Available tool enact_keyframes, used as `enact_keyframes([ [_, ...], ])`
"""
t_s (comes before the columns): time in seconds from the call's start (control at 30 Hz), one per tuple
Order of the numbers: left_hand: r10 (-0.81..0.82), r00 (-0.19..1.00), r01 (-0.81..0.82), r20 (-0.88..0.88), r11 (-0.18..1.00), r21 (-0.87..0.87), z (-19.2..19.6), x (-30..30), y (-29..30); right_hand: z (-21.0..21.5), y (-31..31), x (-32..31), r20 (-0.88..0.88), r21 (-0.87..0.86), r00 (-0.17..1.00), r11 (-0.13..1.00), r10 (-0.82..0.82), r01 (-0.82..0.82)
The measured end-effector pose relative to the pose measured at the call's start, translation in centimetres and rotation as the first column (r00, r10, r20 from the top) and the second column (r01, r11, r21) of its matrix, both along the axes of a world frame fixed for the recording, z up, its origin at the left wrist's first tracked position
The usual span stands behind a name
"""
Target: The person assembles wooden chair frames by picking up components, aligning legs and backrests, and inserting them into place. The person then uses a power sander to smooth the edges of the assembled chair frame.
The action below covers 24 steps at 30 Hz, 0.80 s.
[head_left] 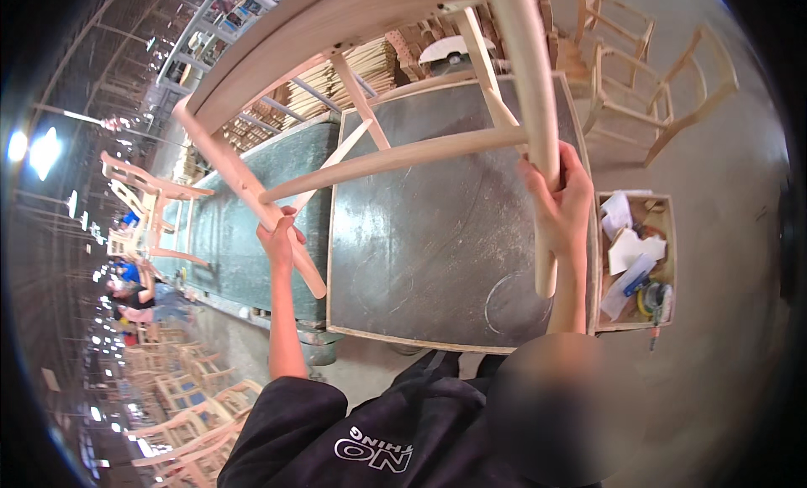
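— What's being held?

— An unfinished wooden chair frame [395, 84], raised over the dark worktable [420, 236] and filling the view from ten to one o'clock.

— And the grips?

— The left hand [280, 240] is wrapped tight round one leg [252, 194] near its foot, forearm rising straight from six o'clock. The right hand [559, 198] is clenched round the other leg [530, 110], fingers fully curled, arm upright.

— Around it?

— At three o'clock a wooden tray [664, 204] of papers and tools; more chair frames [656, 76] at one o'clock.
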<state>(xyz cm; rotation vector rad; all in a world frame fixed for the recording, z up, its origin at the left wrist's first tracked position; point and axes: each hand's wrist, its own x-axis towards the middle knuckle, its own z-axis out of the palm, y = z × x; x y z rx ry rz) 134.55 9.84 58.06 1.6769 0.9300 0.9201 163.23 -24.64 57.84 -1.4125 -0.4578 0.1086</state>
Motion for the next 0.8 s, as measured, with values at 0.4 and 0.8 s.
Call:
enact_keyframes([
  [0.4,0.04,0.997,-0.035,-0.066,0.996,0.086,-0.3,2.6,-1.5,-0.3,-1.5,1.4,0.026,0.037,0.999,0.999,0.024,-0.025],
  [0.8,0.061,0.998,-0.061,0.018,0.998,-0.011,-1.4,-0.9,-1.9,-1.5,-1.8,-2.2,0.127,-0.147,0.99,0.986,-0.058,0.077],
])
